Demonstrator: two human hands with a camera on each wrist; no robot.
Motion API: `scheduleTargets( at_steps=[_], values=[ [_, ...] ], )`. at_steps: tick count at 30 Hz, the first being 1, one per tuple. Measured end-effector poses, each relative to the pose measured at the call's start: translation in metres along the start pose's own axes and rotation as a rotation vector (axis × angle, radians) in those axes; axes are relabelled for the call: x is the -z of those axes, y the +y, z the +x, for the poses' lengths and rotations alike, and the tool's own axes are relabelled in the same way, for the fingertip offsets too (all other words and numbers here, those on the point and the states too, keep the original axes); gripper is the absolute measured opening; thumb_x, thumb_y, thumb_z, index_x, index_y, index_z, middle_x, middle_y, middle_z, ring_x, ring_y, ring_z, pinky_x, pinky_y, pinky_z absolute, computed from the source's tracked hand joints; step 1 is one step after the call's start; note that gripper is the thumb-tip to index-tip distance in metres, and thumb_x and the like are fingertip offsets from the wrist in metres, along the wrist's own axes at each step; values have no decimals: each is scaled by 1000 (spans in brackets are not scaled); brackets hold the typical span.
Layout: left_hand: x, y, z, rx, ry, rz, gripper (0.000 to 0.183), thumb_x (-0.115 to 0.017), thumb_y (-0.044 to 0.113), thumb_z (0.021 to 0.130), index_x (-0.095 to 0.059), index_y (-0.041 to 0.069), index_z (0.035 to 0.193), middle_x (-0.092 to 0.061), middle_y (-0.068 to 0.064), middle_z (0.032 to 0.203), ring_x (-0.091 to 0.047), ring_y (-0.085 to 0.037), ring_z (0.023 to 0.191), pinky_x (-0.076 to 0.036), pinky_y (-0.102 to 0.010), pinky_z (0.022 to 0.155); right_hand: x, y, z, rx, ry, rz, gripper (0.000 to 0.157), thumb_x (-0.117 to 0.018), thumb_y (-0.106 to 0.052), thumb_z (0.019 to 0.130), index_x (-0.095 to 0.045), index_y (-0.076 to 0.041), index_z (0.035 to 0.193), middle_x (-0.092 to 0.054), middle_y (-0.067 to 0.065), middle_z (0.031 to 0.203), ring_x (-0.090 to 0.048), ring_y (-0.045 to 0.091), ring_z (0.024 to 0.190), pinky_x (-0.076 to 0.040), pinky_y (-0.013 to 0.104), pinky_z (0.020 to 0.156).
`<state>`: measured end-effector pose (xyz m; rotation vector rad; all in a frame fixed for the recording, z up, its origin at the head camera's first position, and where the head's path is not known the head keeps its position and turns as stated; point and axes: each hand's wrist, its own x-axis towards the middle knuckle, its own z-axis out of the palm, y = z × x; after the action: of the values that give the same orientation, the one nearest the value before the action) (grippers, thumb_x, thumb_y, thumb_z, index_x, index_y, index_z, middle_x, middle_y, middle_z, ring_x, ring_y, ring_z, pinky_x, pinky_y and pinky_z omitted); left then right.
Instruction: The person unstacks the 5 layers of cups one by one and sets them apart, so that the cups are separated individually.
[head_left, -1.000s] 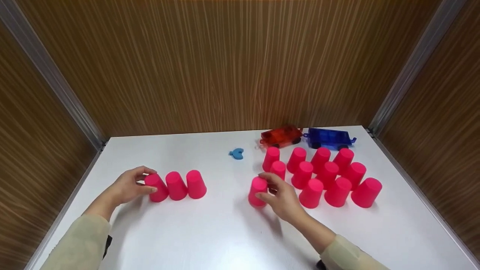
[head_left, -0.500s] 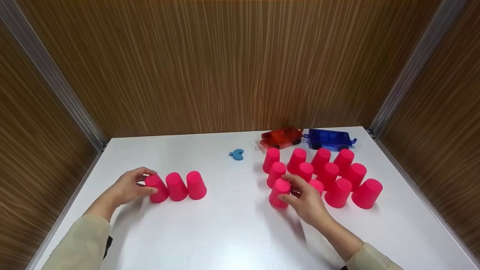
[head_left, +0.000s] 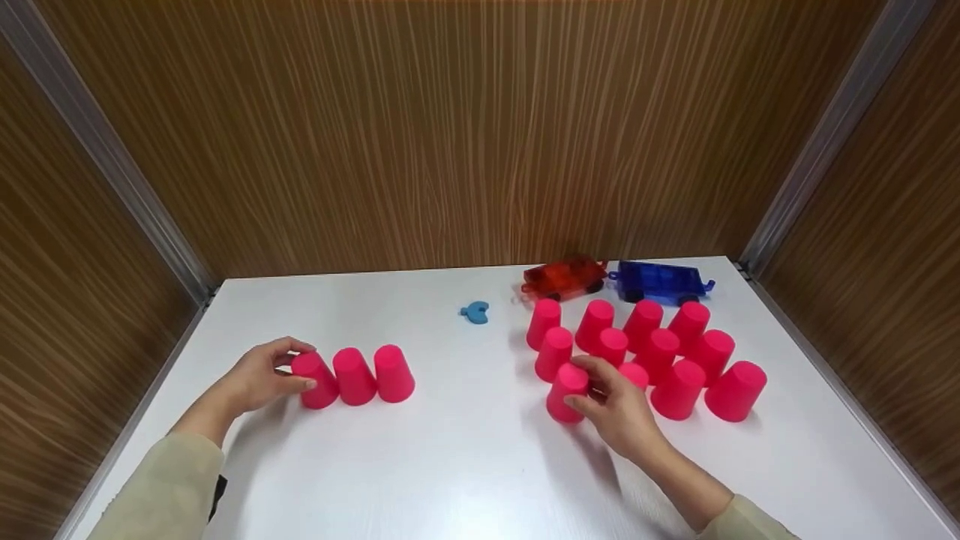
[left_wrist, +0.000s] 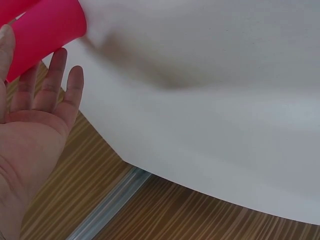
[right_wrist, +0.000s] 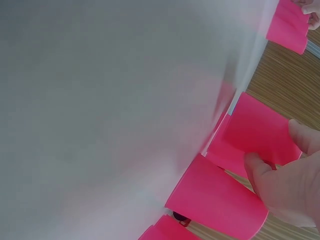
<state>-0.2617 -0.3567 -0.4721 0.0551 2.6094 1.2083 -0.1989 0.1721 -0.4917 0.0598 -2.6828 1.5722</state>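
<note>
Three upside-down pink cups stand in a short row on the left of the white table. My left hand [head_left: 259,377] holds the leftmost pink cup [head_left: 318,384] between thumb and fingers; in the left wrist view, two fingers stretch free below that cup [left_wrist: 47,35]. On the right, my right hand [head_left: 621,411] grips another upside-down pink cup [head_left: 566,396] by its upper part. This cup is at the front left corner of a larger group of pink cups. The right wrist view has thumb and a finger on the cup [right_wrist: 262,125], beside a neighbouring pink cup [right_wrist: 220,197].
Several more upside-down cups [head_left: 679,390] stand in rows on the right, one partly hidden behind my right hand. Behind them are a red toy wagon [head_left: 562,280] and a blue toy wagon [head_left: 660,281]. A small blue piece [head_left: 475,312] lies mid-table. Wood-grain walls [head_left: 480,135] enclose the table.
My right hand has carried its cup rightward to the group's front left corner, then slightly nearer to me. The left hand and its row of three cups have stayed put.
</note>
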Motion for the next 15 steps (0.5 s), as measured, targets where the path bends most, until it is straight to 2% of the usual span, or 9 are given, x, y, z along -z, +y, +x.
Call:
scheduleTargets(
  at_steps=[15],
  values=[
    [-2, 0, 0, -9, 4, -11, 61, -85, 20, 92, -57, 9, 145, -58, -24, 141, -55, -45, 130, -59, -44, 94, -4, -2, 3, -32, 6, 0, 73, -89, -16, 88, -56, -20, 153, -62, 5, 142, -61, 28, 130, -57, 42, 102]
  ],
)
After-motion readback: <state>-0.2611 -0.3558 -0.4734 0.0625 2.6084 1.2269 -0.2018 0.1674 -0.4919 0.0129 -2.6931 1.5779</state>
